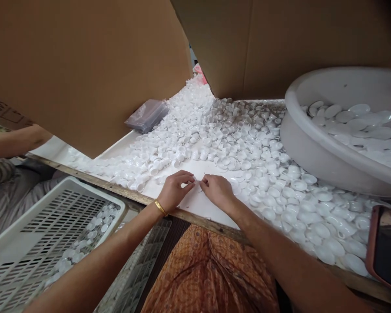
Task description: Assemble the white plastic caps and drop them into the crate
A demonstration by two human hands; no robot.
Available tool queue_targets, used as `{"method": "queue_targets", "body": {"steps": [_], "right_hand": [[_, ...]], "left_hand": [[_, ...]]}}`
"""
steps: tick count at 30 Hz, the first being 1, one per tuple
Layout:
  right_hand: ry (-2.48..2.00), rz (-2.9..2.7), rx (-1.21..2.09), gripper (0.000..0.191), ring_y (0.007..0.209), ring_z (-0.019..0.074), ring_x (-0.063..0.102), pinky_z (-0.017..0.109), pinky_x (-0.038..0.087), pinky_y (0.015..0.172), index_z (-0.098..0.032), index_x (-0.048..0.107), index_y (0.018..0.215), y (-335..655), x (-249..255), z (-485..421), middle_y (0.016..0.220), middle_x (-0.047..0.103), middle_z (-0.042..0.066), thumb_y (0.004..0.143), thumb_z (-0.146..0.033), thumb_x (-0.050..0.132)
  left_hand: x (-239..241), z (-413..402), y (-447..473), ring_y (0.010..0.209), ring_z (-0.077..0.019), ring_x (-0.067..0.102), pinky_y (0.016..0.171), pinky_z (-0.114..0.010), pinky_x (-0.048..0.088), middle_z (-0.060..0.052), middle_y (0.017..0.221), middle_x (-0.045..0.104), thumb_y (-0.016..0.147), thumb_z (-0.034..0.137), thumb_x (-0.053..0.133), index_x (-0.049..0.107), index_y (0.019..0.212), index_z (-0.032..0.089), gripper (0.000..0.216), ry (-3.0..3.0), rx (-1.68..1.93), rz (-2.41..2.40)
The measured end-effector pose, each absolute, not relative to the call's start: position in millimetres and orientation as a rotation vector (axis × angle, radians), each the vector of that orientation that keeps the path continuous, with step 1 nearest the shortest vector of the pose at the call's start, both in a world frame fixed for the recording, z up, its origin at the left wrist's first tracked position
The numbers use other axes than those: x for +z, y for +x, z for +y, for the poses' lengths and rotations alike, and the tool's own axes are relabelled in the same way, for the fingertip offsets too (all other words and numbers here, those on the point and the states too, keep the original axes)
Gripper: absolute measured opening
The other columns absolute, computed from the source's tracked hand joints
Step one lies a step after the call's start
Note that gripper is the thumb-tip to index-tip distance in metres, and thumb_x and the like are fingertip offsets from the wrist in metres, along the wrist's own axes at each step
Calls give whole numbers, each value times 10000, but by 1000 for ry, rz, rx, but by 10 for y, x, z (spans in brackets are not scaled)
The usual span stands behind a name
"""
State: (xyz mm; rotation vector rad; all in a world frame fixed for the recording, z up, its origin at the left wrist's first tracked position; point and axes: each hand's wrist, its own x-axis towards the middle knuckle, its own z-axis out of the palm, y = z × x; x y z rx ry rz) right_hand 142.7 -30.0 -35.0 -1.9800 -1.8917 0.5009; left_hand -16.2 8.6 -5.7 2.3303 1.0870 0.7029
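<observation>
My left hand (175,189), with a gold bangle on its wrist, and my right hand (217,189) meet over the white tabletop (195,204) near its front edge. Both have their fingers pinched together round a small white piece between them; I cannot make out what it is. A big heap of tiny white plastic cups (215,139) covers the table just beyond the hands. Small white saucers (313,217) lie spread to the right of my right hand.
A large white basin (313,152) with saucers stands at the right. A slotted white crate (52,234) holding a few pieces sits lower left. Cardboard sheets (84,65) wall the back. A clear bag (146,115), a phone (386,248) and another person's arm (16,141) are nearby.
</observation>
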Motion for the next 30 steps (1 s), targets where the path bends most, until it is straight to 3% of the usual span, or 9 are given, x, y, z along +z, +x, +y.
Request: {"method": "queue_targets", "body": {"steps": [3, 7, 11, 15, 20, 30], "right_hand": [[-1955, -1834, 561, 129, 724, 157, 598, 239, 311, 555, -221, 588, 884, 1451, -359, -302, 772, 666, 5, 839, -320, 519], [-1934, -1824, 605, 105, 749, 160, 602, 238, 328, 584, -226, 585, 890, 1475, -374, -295, 792, 670, 5, 833, -289, 524], [-1928, -1827, 593, 131, 761, 171, 605, 246, 334, 592, -227, 591, 900, 1490, -385, -282, 806, 672, 16, 859, -278, 477], [-1827, -1782, 646, 171, 766, 159, 604, 237, 356, 616, -227, 592, 907, 1497, -382, -268, 822, 672, 18, 887, -287, 434], [-1714, -1679, 763, 101, 755, 133, 599, 217, 383, 640, -232, 591, 884, 1489, -386, -245, 817, 671, -9, 838, -292, 524], [-1866, -1616, 796, 69, 688, 138, 572, 225, 348, 569, -234, 610, 759, 1459, -324, -222, 733, 654, -20, 775, -260, 549]], "left_hand": [[-96, 45, -87, 729, -132, 587, 676, -259, 477, -34, 840, 630, 745, 158, 590, 631, 897, 170, 158, 2434, 631, 1079], [-126, 42, -58, 773, -144, 588, 714, -270, 476, -48, 910, 616, 756, 148, 575, 581, 1061, 174, 307, 2506, 529, 1100], [-101, 65, -48, 792, -147, 586, 727, -268, 462, -53, 933, 609, 766, 144, 561, 607, 996, 175, 236, 2550, 433, 1086], [-66, 90, -25, 707, -131, 566, 655, -247, 446, -21, 814, 604, 753, 127, 566, 603, 912, 176, 171, 2586, 370, 1108], [-85, 112, -23, 774, -140, 588, 717, -256, 466, -65, 879, 626, 804, 141, 515, 628, 792, 145, 113, 2686, 309, 936], [-180, 79, -16, 814, -159, 588, 715, -269, 481, -94, 905, 625, 861, 199, 451, 653, 869, 147, 209, 2849, 368, 858]]}}
